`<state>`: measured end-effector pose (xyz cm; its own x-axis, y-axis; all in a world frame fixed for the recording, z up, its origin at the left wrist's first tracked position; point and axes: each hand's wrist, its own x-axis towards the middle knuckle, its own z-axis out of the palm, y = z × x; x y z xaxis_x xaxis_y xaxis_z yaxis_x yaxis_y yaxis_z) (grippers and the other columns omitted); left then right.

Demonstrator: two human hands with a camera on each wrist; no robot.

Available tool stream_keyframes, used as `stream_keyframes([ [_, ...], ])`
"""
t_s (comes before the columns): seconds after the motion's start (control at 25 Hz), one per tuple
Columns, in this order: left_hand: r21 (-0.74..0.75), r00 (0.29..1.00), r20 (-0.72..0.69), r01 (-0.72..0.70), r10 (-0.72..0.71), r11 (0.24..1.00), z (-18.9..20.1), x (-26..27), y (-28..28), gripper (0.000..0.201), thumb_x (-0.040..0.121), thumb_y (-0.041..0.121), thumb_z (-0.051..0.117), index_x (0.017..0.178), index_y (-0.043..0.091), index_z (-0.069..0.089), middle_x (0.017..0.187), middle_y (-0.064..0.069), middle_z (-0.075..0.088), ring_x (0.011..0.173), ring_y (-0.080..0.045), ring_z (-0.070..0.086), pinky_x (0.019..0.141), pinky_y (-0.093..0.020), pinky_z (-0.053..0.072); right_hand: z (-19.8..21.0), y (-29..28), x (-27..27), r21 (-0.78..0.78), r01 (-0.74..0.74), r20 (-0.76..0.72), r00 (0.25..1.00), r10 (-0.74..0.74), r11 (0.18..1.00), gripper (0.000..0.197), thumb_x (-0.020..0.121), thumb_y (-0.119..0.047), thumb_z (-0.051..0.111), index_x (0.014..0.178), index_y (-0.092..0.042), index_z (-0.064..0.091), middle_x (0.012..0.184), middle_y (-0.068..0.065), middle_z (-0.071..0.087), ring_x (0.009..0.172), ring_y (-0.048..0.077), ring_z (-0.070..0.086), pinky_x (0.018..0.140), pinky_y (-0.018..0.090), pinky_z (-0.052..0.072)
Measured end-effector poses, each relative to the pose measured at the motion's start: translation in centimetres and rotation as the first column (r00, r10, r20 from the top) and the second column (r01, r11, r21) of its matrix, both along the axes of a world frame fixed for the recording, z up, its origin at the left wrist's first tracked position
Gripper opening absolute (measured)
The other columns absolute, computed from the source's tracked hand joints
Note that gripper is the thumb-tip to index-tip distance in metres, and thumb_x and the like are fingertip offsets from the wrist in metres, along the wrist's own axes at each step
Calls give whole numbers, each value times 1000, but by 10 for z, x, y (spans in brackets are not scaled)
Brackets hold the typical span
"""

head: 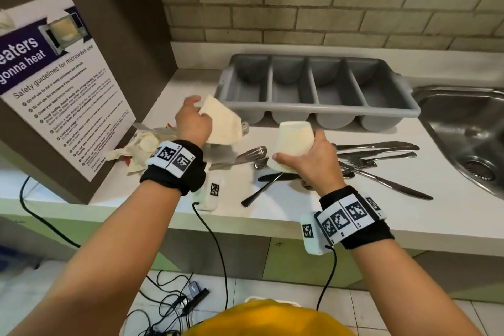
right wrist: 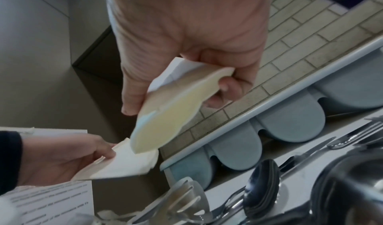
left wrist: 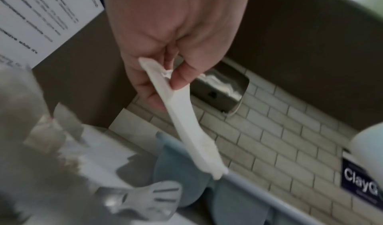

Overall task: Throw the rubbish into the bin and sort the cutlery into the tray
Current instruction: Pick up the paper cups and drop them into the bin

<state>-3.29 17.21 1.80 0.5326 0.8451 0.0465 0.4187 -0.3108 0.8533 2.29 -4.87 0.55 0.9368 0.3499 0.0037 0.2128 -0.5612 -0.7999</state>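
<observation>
The head view shows the whole white bench (head: 354, 215). Both hands are up above it, in front of the grey tray (head: 316, 90).

The left hand (head: 192, 123) pinches a flat cream paper cup (head: 222, 123) by one edge, fingers (left wrist: 182, 76) and thumb clamped on it. Only the left wrist view shows how squashed it is: a thin white strip (left wrist: 190, 127), hanging long-ways down and away from the hand toward the tray's rim.

The right hand (head: 311, 155) grips a second cream cup (head: 293, 144) with its fingers (right wrist: 230, 87) curled round it. In the head view it looks round and leans up toward the tray; the right wrist view shows it pressed flat too (right wrist: 165, 118).

Forks, knives and spoons (head: 376, 161) lie loose on the bench just under the right hand. Crumpled paper (head: 136, 150) lies by the left wrist. A steel sink (head: 469, 139) is on the right.
</observation>
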Motion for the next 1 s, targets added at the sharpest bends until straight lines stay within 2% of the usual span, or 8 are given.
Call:
stream_keyframes([
  [0.08, 25, 995, 96, 4, -6, 1000, 13, -10, -12, 47, 88, -2, 40, 132, 13, 46, 125, -13, 59, 106, -25, 58, 92, -27, 45, 5, -10, -3, 82, 4, -1, 1000, -4, 997, 73, 59, -34, 85, 115, -9, 44, 98, -1, 51, 92, 17, 50, 68, 25, 49],
  [0.28, 127, 945, 313, 51, -89, 991, 7, -43, -80, 35, 87, -4, 45, 121, 2, 53, 104, -1, 58, 94, -11, 58, 87, -19, 51, -8, -48, -19, 291, -63, -19, 997, 72, 955, 65, 71, -21, 78, 121, -7, 39, 106, -2, 48, 98, 16, 49, 80, 30, 52],
  [0.4, 143, 935, 345, 36, -84, 989, -25, -69, -129, 23, 88, -6, 48, 111, -7, 53, 84, 9, 53, 69, 14, 54, 63, -1, 44, -33, -82, -34, 335, -165, -1, 985, 175, 928, 62, 79, -15, 71, 128, -4, 35, 115, -1, 47, 105, 13, 47, 74, -2, 43],
  [0.48, 99, 956, 289, 15, -43, 995, -58, -90, -161, 16, 88, 1, 54, 104, -2, 55, 76, 16, 49, 60, 17, 52, 56, -1, 41, -58, -108, -47, 305, -217, -24, 972, 235, 927, 65, 81, -16, 69, 132, -3, 31, 119, 1, 47, 108, 12, 45, 69, -9, 39],
  [0.6, 58, 989, 141, 30, -38, 998, -109, -126, -205, 13, 88, 10, 59, 100, 13, 57, 75, 20, 52, 56, 12, 53, 56, -5, 42, -100, -146, -74, 212, -243, -82, 961, 265, 946, 67, 82, -14, 67, 135, -2, 29, 115, 1, 45, 105, 15, 47, 71, -1, 42],
  [0.72, 11, 995, -42, 91, -90, 996, -153, -154, -234, 16, 88, 9, 59, 104, 5, 59, 76, 9, 56, 62, -5, 54, 57, -16, 45, -142, -176, -98, 114, -236, -216, 942, 256, 965, 73, 82, -15, 67, 141, -6, 25, 116, 5, 51, 102, 14, 47, 82, 25, 45],
  [0.88, -62, 940, -302, 147, -159, 987, -212, -171, -242, 22, 89, 9, 56, 107, -3, 58, 91, -10, 65, 74, -17, 56, 67, -21, 42, -206, -195, -118, 41, -162, -379, 910, 165, 986, 75, 80, -17, 70, 141, -12, 26, 119, 13, 58, 101, 24, 57, 85, 34, 49],
  [1.0, -156, 891, -398, 170, -219, 973, -268, -180, -240, 26, 88, 5, 54, 113, -1, 55, 98, -19, 68, 80, -28, 63, 72, -25, 47, -263, -199, -134, -38, -97, -492, 868, 66, 995, 75, 80, -10, 69, 141, -13, 25, 122, 19, 60, 107, 31, 59, 87, 28, 46],
])
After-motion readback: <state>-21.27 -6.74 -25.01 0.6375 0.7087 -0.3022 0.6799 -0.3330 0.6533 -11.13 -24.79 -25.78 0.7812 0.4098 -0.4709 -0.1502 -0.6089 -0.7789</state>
